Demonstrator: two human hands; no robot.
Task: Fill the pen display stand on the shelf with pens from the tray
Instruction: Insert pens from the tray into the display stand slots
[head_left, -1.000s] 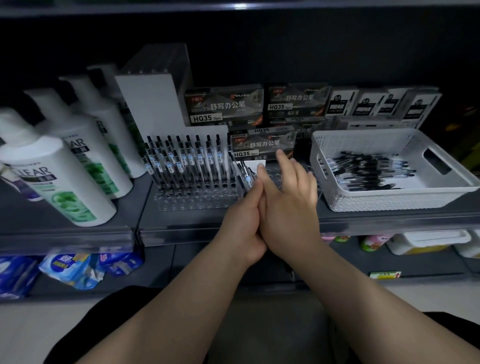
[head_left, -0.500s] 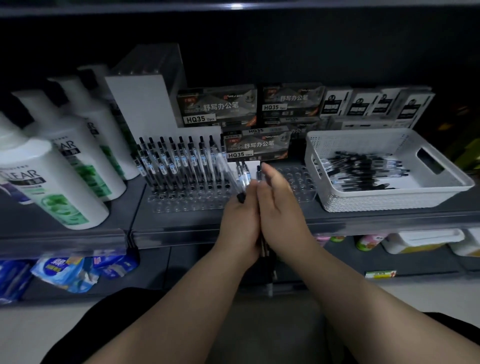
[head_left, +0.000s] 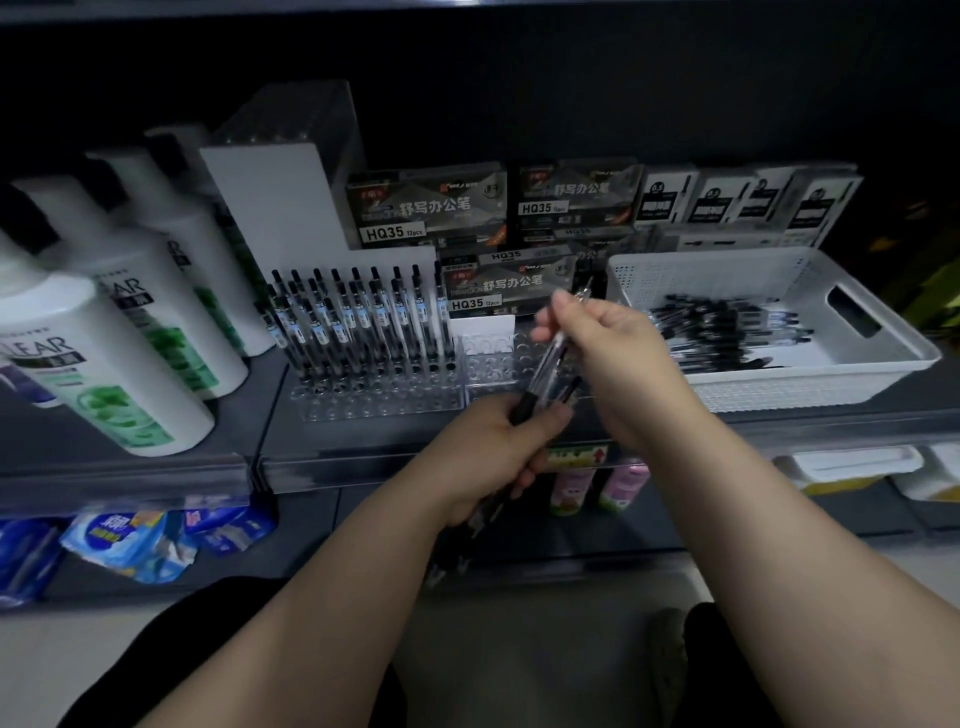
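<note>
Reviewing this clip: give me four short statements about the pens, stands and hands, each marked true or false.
1. The right hand pinches one pen. True.
2. The white tray is empty. False: pens lie in it.
3. The left hand grips a bundle of pens. True.
4. The right-hand clear stand is full. False: its visible holes are bare; the left stand holds the upright pens.

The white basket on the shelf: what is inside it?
Inside the white basket lies a loose pile of black pens on a white floor. The right hand covers the pile's left end, so a count is not possible.
</note>
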